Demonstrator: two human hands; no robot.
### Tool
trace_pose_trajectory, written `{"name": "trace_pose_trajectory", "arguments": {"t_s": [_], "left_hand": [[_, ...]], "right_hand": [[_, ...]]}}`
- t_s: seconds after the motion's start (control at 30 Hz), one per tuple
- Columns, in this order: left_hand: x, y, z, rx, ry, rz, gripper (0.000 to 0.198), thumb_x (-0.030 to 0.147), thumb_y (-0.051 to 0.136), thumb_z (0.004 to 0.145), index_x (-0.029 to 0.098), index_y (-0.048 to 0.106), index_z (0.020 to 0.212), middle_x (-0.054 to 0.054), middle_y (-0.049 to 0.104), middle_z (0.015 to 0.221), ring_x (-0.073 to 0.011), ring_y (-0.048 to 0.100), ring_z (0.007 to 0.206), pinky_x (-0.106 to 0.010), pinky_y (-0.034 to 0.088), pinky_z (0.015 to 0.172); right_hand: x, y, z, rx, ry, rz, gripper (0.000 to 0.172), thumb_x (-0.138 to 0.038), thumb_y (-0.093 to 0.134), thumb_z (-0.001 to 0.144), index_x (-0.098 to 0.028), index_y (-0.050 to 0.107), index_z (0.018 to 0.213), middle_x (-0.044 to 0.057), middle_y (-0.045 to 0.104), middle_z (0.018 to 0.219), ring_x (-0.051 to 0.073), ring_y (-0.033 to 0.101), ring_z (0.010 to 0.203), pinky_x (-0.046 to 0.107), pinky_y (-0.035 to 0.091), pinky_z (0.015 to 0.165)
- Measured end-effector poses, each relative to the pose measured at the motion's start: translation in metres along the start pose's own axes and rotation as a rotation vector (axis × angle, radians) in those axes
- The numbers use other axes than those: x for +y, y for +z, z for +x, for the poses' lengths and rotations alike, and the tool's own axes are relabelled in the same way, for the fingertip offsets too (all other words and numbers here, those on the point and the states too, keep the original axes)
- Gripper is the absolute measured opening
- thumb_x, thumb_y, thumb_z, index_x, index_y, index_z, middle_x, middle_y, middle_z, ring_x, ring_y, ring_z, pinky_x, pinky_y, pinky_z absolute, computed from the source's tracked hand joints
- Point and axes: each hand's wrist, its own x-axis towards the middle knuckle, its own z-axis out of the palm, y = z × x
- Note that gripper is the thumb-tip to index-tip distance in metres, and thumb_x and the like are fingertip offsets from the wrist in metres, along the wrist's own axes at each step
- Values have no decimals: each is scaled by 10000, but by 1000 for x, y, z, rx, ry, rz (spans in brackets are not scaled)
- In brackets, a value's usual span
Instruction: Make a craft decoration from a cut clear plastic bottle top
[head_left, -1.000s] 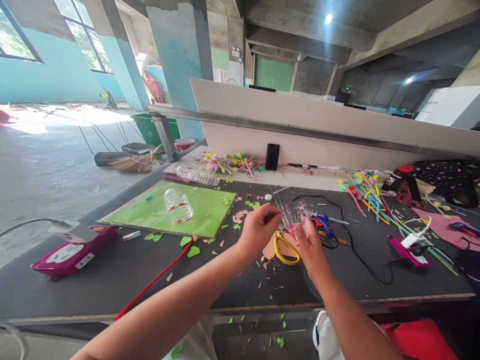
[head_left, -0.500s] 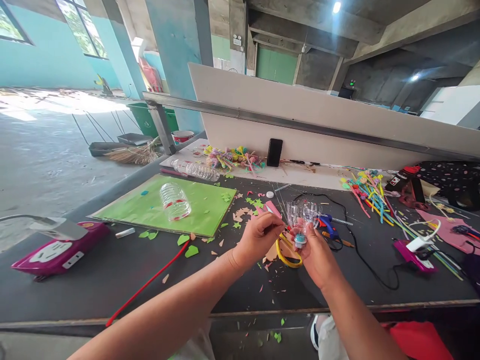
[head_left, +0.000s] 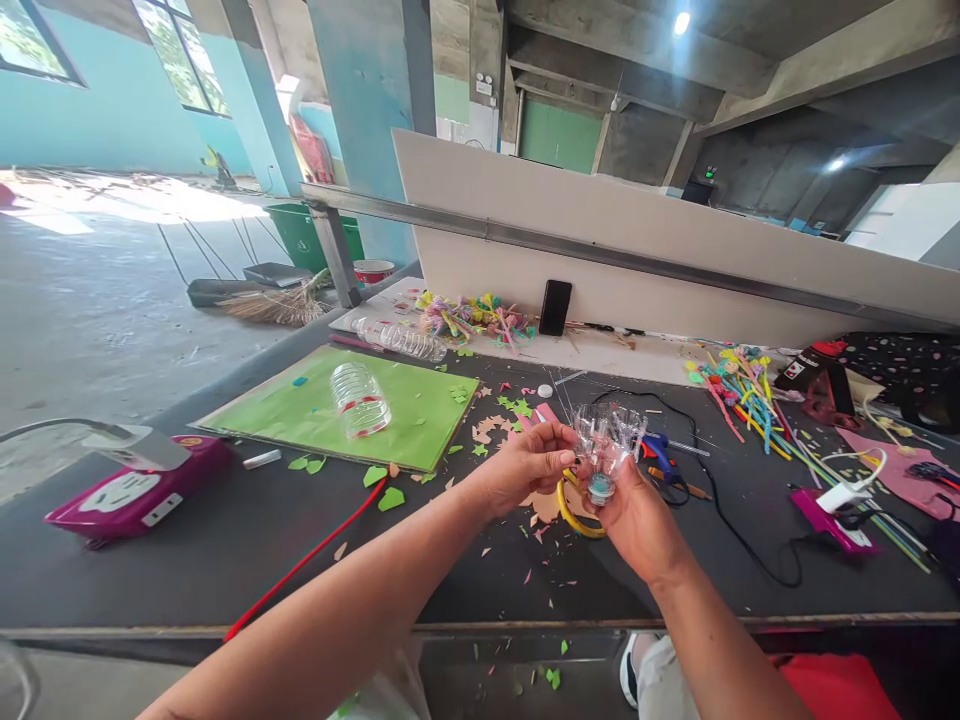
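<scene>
My right hand (head_left: 643, 525) grips a cut-off plastic bottle top (head_left: 602, 487) by its neck, the teal-looking neck end down. Its clear wall is slit into strips that flare upward and outward. At the left side of these strips, my left hand (head_left: 529, 468) has thumb and fingers closed on the clear plastic. Under the hands lie scissors with a yellow handle (head_left: 576, 520), partly hidden, among beige scraps. A blue glue gun (head_left: 657, 455) lies just right of the bottle top.
A clear bottle section (head_left: 360, 402) stands on green sheets (head_left: 262, 415) at left. A longer clear bottle (head_left: 401, 338) lies behind. Purple power strips (head_left: 142, 500) sit at both sides. A phone (head_left: 555, 307) leans at the back. Colourful pipe-cleaner flowers (head_left: 742, 395) and a red stem (head_left: 315, 560) lie about.
My left hand has turned and its fingers have shifted onto the left edge of the slit strips. The right hand keeps its hold on the bottle top. The view has moved slightly.
</scene>
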Motion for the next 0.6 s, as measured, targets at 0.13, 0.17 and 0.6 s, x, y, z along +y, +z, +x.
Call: {"name": "trace_pose_trajectory", "arguments": {"t_s": [0.13,0.17,0.6], "left_hand": [[4,-3,-3,-117,-100,14,480,371,854,675,96,650,1011,-2,576,726,-25,375,512,-206,173,474],[5,-3,-3,-125,-108,18,486,362,857,674,98,654,1027,-12,587,751,-31,401,531,-208,183,477],[4,-4,-6,-177,-178,14,608,312,868,656,178,623,1196,-12,586,877,-22,374,532,-205,165,452]], "right_hand": [[1,-1,-2,-62,12,21,442,-454,615,914,-291,553,1320,62,678,1130,171,618,828,262,483,625],[1,-1,-2,-64,17,26,461,-452,620,910,-306,531,1339,63,670,1161,176,622,838,268,482,627],[5,-3,-5,-29,-56,-98,571,-474,621,908,-406,403,1431,23,697,1103,163,660,833,284,492,686]]}}
